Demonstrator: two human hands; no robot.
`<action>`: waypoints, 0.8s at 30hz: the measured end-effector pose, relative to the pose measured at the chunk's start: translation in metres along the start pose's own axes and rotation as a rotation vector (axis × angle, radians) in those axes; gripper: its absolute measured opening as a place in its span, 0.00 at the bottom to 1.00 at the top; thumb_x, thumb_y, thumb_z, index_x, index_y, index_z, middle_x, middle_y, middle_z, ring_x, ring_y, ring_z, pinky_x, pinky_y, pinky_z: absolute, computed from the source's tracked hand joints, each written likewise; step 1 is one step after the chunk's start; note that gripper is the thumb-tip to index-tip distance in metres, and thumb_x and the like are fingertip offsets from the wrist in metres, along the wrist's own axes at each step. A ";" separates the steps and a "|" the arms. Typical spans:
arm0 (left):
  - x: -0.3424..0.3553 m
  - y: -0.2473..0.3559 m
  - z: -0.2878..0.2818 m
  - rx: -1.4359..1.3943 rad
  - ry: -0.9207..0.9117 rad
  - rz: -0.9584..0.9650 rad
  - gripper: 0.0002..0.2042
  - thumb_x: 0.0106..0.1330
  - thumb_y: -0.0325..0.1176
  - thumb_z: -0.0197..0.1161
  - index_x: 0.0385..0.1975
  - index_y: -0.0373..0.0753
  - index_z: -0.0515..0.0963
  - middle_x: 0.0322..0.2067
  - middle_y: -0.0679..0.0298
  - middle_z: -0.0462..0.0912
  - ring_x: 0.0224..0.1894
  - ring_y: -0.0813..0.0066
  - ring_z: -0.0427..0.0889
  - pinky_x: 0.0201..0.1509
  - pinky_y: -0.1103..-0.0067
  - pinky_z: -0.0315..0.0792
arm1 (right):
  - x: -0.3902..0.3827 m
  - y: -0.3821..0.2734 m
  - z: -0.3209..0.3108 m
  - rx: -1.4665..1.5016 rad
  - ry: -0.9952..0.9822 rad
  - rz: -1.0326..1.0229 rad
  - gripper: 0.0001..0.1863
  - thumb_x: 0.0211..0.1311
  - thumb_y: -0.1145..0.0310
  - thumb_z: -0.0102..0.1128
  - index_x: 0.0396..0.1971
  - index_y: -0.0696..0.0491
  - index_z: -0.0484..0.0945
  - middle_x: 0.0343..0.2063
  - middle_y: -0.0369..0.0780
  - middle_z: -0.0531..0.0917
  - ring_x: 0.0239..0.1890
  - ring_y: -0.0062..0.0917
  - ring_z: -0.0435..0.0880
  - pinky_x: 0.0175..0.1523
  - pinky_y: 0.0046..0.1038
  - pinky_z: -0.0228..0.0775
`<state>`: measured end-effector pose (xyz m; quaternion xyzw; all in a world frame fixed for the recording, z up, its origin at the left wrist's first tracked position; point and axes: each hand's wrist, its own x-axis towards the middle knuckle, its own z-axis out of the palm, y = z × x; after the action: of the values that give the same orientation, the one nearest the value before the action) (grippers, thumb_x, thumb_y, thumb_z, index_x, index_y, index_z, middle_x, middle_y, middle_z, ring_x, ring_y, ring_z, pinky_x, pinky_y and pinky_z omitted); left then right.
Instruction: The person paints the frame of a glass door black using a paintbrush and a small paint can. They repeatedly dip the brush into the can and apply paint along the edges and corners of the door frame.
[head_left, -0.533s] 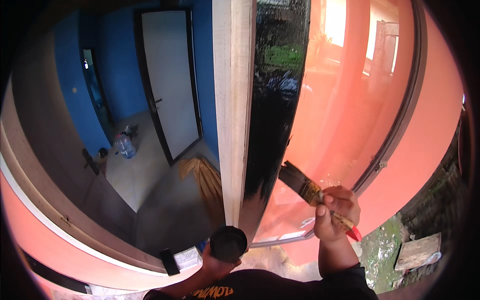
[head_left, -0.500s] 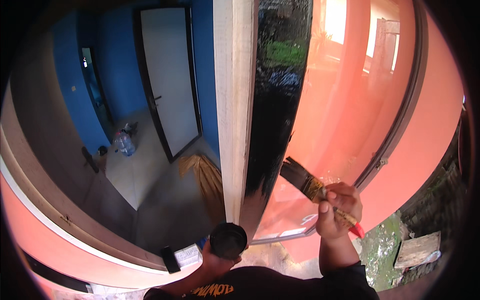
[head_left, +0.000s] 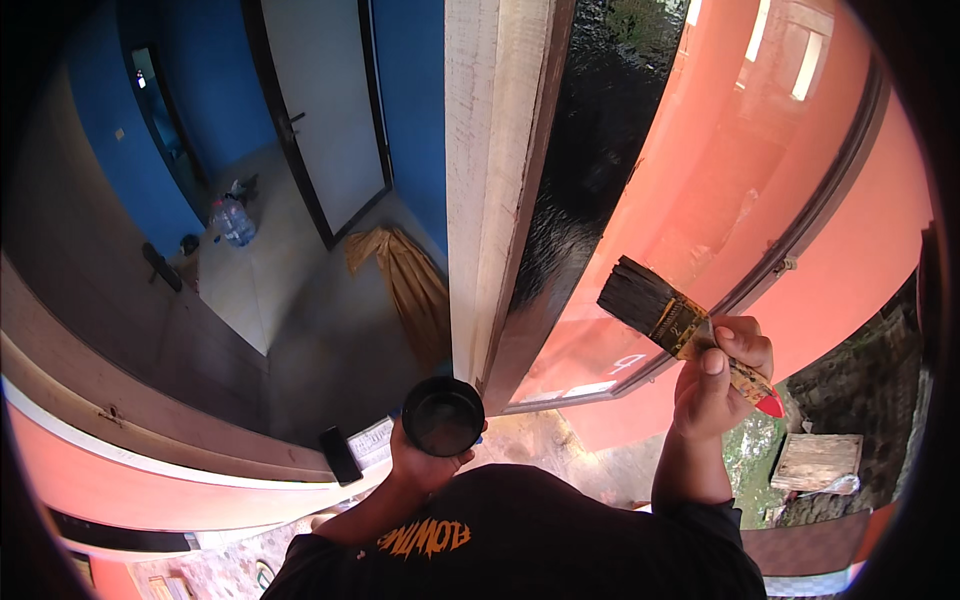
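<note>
My right hand [head_left: 722, 385] grips the handle of a flat paintbrush [head_left: 640, 292], its dark bristles pointing up and left. The bristles are apart from the wooden door frame post [head_left: 490, 190], just right of it. Glossy black paint [head_left: 600, 160] covers the upper part of the post's right side; lower down the surface is brown [head_left: 530, 345]. The post's front face is pale bare wood. Low in the middle, my left hand [head_left: 425, 460] holds a round black cup [head_left: 443, 415], its mouth upward. The cup's inside is dark, and I cannot tell how full it is.
Right of the post is a glass pane [head_left: 700, 200] reflecting pink. At left a brown door [head_left: 130, 320] stands open onto a blue room with a plastic bottle [head_left: 233, 222] and a brown cloth [head_left: 400, 285]. A wooden board [head_left: 818, 463] lies outside at right.
The brush has moved right, away from the post, turning its flat side into view. The cup sits higher and slightly left in the picture. The whole view has shifted.
</note>
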<state>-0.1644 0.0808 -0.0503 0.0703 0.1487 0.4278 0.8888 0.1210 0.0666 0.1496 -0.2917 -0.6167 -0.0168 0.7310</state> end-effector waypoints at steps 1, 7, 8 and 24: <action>0.000 0.000 0.000 -0.001 0.026 0.004 0.35 0.62 0.65 0.38 0.62 0.49 0.67 0.57 0.57 0.75 0.56 0.50 0.75 0.38 0.64 0.71 | -0.001 0.000 0.000 0.010 0.005 0.011 0.11 0.61 0.69 0.64 0.37 0.58 0.73 0.31 0.42 0.77 0.33 0.22 0.74 0.38 0.22 0.66; 0.001 -0.004 0.001 -0.084 -0.054 0.019 0.35 0.62 0.60 0.48 0.59 0.37 0.69 0.53 0.52 0.74 0.52 0.50 0.76 0.38 0.65 0.78 | -0.010 0.002 -0.007 0.088 0.067 0.130 0.10 0.60 0.71 0.64 0.36 0.58 0.74 0.32 0.42 0.77 0.34 0.22 0.73 0.40 0.23 0.66; 0.003 -0.005 -0.002 -0.104 -0.110 0.010 0.35 0.63 0.61 0.47 0.61 0.39 0.67 0.55 0.52 0.73 0.55 0.49 0.74 0.38 0.63 0.78 | -0.011 0.002 -0.009 0.096 0.040 0.131 0.10 0.61 0.71 0.63 0.37 0.59 0.73 0.32 0.41 0.76 0.35 0.22 0.73 0.42 0.24 0.66; 0.017 -0.050 0.045 -0.024 -0.263 -0.361 0.36 0.66 0.54 0.56 0.69 0.41 0.53 0.64 0.56 0.61 0.63 0.54 0.65 0.45 0.62 0.74 | -0.034 -0.040 -0.135 0.106 0.131 0.309 0.12 0.57 0.70 0.64 0.38 0.61 0.75 0.33 0.44 0.79 0.34 0.23 0.77 0.42 0.24 0.69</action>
<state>-0.1030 0.0633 -0.0241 0.0870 0.0367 0.2508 0.9634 0.2183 -0.0385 0.1256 -0.3423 -0.5156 0.1092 0.7779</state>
